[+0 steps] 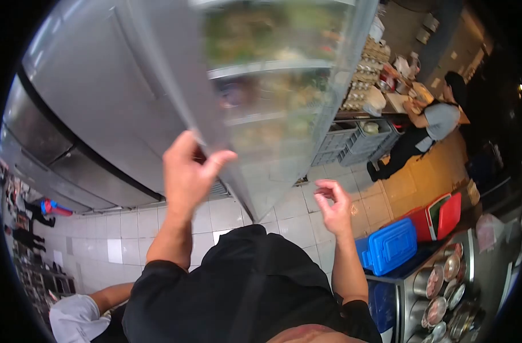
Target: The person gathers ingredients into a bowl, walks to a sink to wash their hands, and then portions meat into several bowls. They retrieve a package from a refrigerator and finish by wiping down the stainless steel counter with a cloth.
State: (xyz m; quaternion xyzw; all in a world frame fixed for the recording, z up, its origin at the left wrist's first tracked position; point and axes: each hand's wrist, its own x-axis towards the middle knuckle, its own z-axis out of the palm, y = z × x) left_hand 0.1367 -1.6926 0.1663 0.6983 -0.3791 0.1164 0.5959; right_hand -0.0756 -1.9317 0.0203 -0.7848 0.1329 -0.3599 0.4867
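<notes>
In the head view my left hand (187, 174) is at the metal-framed edge of a glass refrigerator door (266, 160). Its fingers curl around the frame and the thumb points toward the glass. Shelves of food (266, 34), green and yellowish, show blurred through the door, too smeared to name. My right hand (333, 207) hovers over the tiled floor to the right of the door, touching nothing. Its fingers are bent and stand apart from the thumb, with nothing between them.
Steel cabinets (95, 86) line the left. At right are grey crates (364, 140), egg trays (364, 74), a co-worker (441, 120) at a counter, a blue lidded box (389, 246), a red box (448, 214) and several metal pots (435, 311). Another person's sleeve (80, 317) is close behind, lower left.
</notes>
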